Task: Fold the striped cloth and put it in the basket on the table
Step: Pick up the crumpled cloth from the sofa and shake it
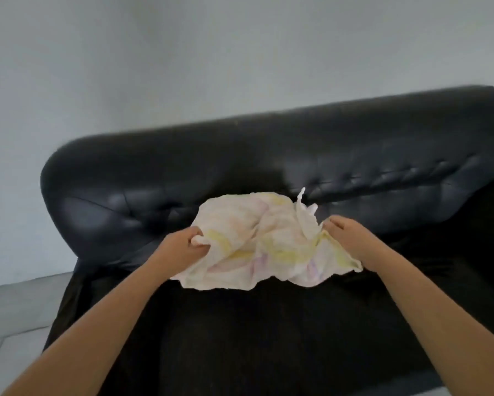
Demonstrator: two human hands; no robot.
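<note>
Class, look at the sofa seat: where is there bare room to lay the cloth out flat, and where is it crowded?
Free: the dark seat between the two forearms, in front of the striped cloth; also the seat on the right side, beyond the right hand. Crowded: the strip by the backrest, where the crumpled cloth sits gripped by the left hand and the right hand.

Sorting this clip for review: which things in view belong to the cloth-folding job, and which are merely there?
Belongs to the job:
striped cloth, crumpled
left hand, gripping it
right hand, on its other edge

Merely there:
black sofa
wall
floor

No basket or table in view.
</note>
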